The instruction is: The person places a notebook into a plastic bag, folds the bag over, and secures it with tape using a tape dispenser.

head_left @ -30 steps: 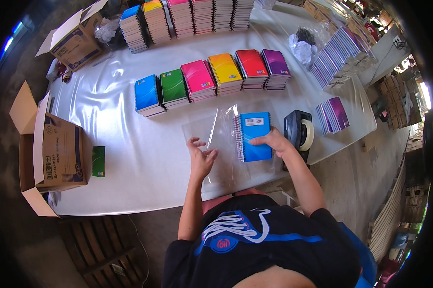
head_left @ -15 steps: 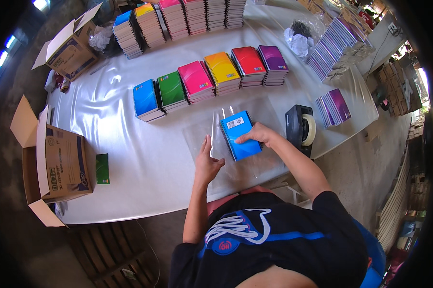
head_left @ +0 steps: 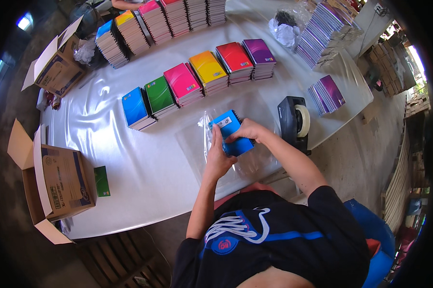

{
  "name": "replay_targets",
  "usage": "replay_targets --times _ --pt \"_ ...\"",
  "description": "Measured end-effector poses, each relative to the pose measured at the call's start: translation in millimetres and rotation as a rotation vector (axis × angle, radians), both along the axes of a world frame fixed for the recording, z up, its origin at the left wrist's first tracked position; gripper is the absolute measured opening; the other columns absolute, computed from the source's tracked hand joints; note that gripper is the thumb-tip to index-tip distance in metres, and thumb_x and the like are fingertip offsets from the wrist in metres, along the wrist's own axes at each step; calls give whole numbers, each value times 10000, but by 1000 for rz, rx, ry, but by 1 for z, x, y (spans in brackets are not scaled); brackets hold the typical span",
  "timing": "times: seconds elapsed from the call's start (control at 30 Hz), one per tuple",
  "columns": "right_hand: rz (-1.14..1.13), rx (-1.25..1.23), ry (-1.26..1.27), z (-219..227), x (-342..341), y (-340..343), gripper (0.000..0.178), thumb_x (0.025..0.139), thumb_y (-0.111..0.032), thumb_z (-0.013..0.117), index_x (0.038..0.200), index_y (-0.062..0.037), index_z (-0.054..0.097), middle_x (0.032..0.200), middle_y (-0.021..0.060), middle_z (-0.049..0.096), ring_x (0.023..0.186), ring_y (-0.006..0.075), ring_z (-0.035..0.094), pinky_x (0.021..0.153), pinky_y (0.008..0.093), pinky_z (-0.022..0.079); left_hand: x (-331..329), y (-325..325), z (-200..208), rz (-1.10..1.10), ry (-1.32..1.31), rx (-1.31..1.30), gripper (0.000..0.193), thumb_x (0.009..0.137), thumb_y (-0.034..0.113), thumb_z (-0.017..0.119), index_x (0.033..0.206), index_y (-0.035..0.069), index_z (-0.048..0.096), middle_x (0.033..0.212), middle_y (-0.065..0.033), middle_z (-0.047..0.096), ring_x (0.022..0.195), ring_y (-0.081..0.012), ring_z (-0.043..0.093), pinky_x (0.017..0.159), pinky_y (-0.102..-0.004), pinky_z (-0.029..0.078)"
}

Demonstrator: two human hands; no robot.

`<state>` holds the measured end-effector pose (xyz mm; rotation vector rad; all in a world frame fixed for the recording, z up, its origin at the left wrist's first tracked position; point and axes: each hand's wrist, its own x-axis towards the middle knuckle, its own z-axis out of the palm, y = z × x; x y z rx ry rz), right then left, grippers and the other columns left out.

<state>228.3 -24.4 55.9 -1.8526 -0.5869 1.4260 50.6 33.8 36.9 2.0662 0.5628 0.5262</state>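
Observation:
A blue spiral notebook (head_left: 242, 146), perhaps a small stack, lies tilted on a clear plastic sheet (head_left: 190, 149) in front of me. A white label sits near its top. My right hand (head_left: 250, 131) grips its right side, thumb across the cover. Along the left edge my left hand (head_left: 219, 161) closes on the notebook, its fingers upright and thumb near the bottom corner. Some clear plastic is bunched up beside those left fingers. Just right of my right hand stands a black tape dispenser (head_left: 288, 122) with a roll of tape.
Beyond the sheet runs a row of notebook stacks, from blue (head_left: 134, 106) to purple (head_left: 258, 52). More stacks stand behind, near another person's arm (head_left: 126, 4). Open cartons (head_left: 65, 180) and a green cover (head_left: 101, 181) are left; purple notebooks (head_left: 328, 95) lie right.
My left hand has moved from beside the notebook onto its left edge, lifting some plastic there. My right hand still holds the notebook, now tilted more. The whole view has shifted slightly.

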Motion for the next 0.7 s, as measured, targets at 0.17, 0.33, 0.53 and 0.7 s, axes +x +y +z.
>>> replay_targets --times 0.17,0.33,0.53,0.7 --pt "-77 15 -22 -6 -3 -5 486 550 -165 842 961 28 668 918 124 676 790 206 646 750 326 524 10 -1 27 -99 223 -173 1208 558 40 745 1455 21 -64 1482 -291 165 1248 -374 442 890 -363 477" --pt "-58 77 -270 -13 -8 -8 792 581 -267 845 1207 94 520 1100 203 631 947 278 635 847 357 485 17 -2 31 -144 157 -412 1400 586 223 852 1389 53 -282 1463 -355 99 1317 -381 346 996 -393 401" --pt "-137 261 -43 -14 -16 -8 1146 760 -401 709 1431 29 -115 1475 290 169 1304 399 349 1061 403 317 16 -3 31 -120 -1 -421 1503 551 421 883 1355 112 -349 1458 -366 59 1372 -410 182 1008 -427 394" --pt "137 120 -457 -15 -22 -7 1028 861 -366 588 1413 3 -198 1474 327 86 1375 427 166 1118 403 198 12 9 16 -152 -103 -576 1225 701 265 812 1447 125 -150 1487 -292 109 1134 -354 504 704 -320 538"
